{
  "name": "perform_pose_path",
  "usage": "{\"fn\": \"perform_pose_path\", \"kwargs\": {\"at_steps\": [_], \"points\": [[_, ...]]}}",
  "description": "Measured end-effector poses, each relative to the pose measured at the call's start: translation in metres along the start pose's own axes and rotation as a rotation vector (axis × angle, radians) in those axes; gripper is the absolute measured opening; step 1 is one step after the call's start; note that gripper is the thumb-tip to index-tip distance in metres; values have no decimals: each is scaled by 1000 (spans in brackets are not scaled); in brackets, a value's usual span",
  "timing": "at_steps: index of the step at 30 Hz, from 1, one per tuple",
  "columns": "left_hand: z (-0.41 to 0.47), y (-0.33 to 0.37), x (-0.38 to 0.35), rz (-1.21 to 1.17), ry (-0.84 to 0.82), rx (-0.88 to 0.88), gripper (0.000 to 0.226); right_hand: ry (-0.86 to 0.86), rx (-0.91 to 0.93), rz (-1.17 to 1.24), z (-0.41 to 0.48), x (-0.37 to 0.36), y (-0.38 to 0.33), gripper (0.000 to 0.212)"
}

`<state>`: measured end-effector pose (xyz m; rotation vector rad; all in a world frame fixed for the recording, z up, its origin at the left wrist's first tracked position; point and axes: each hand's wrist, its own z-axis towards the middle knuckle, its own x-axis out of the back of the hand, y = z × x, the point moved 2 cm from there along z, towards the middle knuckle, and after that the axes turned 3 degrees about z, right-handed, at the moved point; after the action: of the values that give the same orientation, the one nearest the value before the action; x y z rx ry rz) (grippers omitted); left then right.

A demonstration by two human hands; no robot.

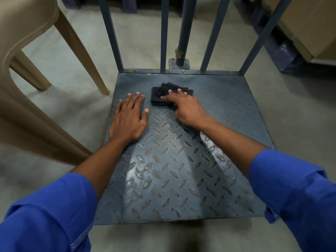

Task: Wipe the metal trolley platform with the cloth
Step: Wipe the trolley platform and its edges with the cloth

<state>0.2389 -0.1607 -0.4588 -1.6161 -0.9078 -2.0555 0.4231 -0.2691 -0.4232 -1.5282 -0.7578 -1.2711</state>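
The metal trolley platform (174, 170) is a grey-blue tread plate lying low over the concrete floor. A folded black cloth (160, 94) lies on its far middle part. My right hand (185, 108) presses down on the cloth with straight fingers spread over it. My left hand (129, 117) rests flat on the platform just left of the cloth, palm down and fingers straight, near the platform's left edge. Both forearms come out of blue sleeves.
Blue upright bars (164, 33) rise from the platform's far edge, with a pole (184, 30) bolted behind them. A beige plastic chair (36, 70) stands close on the left. Cardboard boxes (312, 20) sit at the far right on a dark pallet.
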Motion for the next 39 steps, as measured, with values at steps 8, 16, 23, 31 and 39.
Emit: {"fn": "perform_pose_path", "kwargs": {"at_steps": [8, 16, 23, 31, 39], "points": [[-11, 2, 3, -32, 43, -8, 53, 43, 267, 69, -109, 8, -17, 68], [-37, 3, -1, -54, 50, 19, 56, 493, -226, 194, -67, 88, 9, 58], [-39, 2, 4, -73, 52, 7, 55, 2, -296, -22, -26, 24, 20, 69], [-38, 3, 3, -91, 112, 4, 50, -113, 212, 19, -93, -8, -28, 93], [-53, 6, 1, -115, 78, 10, 52, -154, 419, 245, -174, 0, -45, 69]]}}
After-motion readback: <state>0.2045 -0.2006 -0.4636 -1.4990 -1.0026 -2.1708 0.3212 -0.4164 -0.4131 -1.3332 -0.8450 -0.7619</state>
